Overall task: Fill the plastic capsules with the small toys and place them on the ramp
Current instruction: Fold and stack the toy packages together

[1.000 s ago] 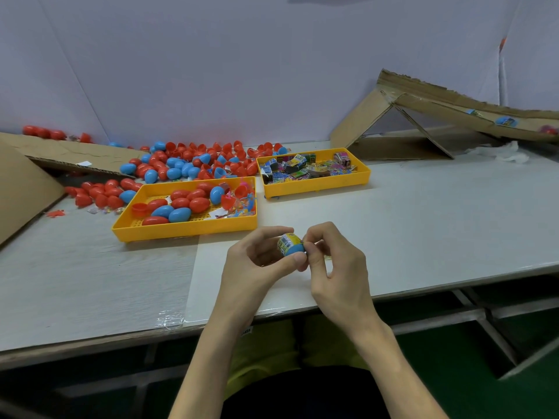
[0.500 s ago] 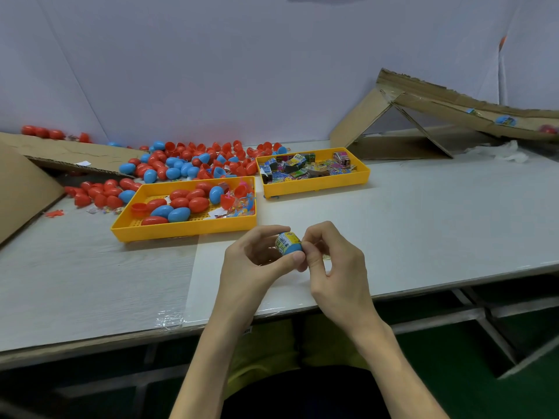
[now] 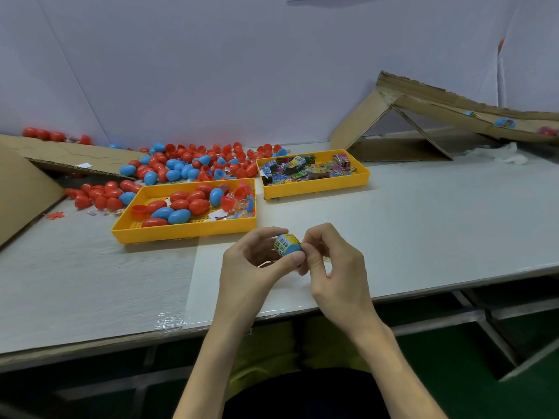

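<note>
The ramp runs off the right edge (a blurred pink thing sits there).

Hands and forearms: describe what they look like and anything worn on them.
The left hand and right hand are bare: no gloves, rings or watch visible. The left forearm and right forearm are bare too, with no sleeve in view down to the frame's edge. A yellow-green garment shows between them at the torso.
</note>
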